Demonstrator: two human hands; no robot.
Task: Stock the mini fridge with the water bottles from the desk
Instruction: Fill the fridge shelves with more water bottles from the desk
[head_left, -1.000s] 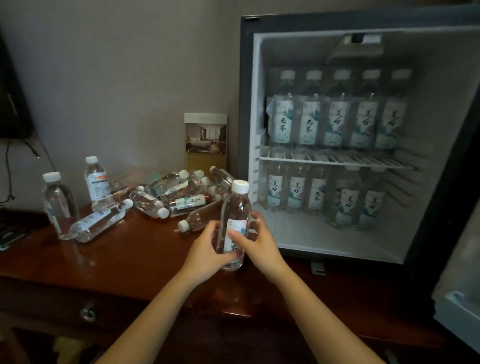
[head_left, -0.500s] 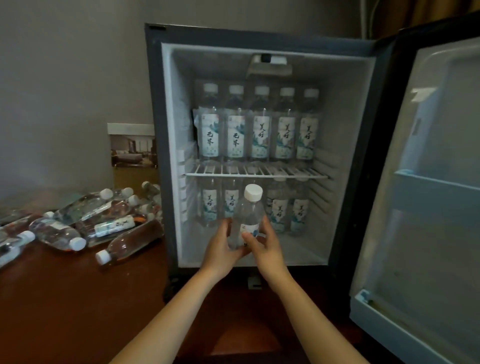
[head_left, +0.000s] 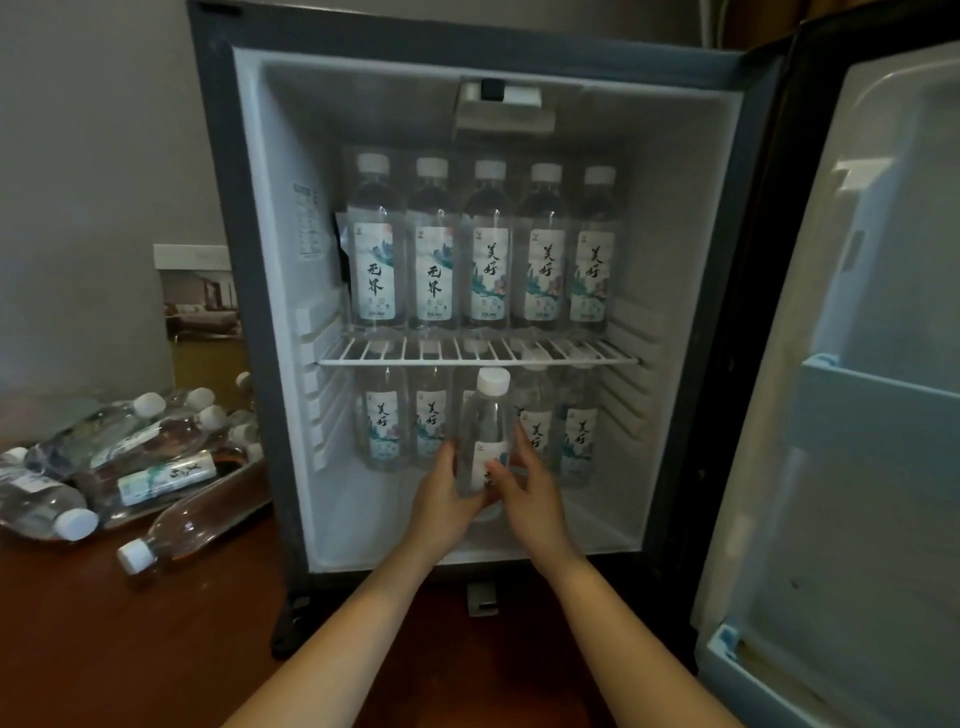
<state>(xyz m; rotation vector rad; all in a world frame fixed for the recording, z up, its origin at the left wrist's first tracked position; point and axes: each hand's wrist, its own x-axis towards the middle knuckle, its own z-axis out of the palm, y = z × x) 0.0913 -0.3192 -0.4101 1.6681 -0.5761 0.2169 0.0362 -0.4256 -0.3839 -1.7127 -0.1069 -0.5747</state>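
Both hands now reach deeper into the fridge (head_left: 249, 312), carrying the bottle (head_left: 485, 431) under the wire shelf (head_left: 478, 356).
My left hand (head_left: 441, 488) wraps its lower side and my right hand (head_left: 530, 493) pinches the label, thumb in front. It is upright, just before the back row (head_left: 382, 421). I should keep the cap below the shelf, set it down flat, and let go gently. More bottles (head_left: 156, 467) lie on the desk (head_left: 104, 649).

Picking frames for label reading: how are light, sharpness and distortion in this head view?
Head view: dim room, the white mini fridge interior brightest; top-shelf bottles have legible labels; held bottle, left hand and right hand slightly soft; desk bottles dark and blurred; wide-angle lens bows the fridge door.
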